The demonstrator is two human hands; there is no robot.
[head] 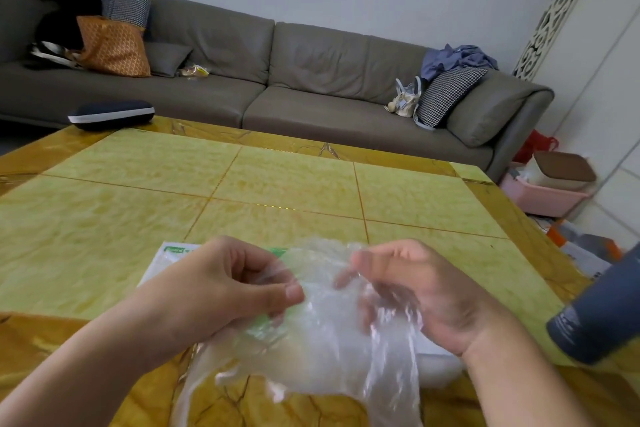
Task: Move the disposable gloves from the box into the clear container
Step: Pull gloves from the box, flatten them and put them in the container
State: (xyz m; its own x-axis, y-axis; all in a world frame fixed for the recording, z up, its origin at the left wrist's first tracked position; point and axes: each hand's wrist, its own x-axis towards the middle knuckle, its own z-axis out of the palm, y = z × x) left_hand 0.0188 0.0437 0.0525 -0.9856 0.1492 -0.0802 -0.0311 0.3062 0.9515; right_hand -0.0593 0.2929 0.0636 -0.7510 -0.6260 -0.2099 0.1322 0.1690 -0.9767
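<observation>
A bunch of thin clear disposable gloves (325, 333) hangs between my two hands, just above the near edge of the table (277, 184). My left hand (221, 291) pinches the film between thumb and fingers. My right hand (415, 291) has its fingers curled into the crumpled plastic. The white and green glove box (169, 260) lies flat on the table under my hands, mostly hidden. A whitish patch (440, 357) under my right wrist could be the clear container, though I cannot tell.
A dark grey cylinder (602, 308) intrudes at the right edge, close to my right forearm. A dark glasses case (110, 114) sits at the table's far left corner. Behind the table runs a grey sofa (311, 80). A pink bin (543, 194) stands on the floor at right.
</observation>
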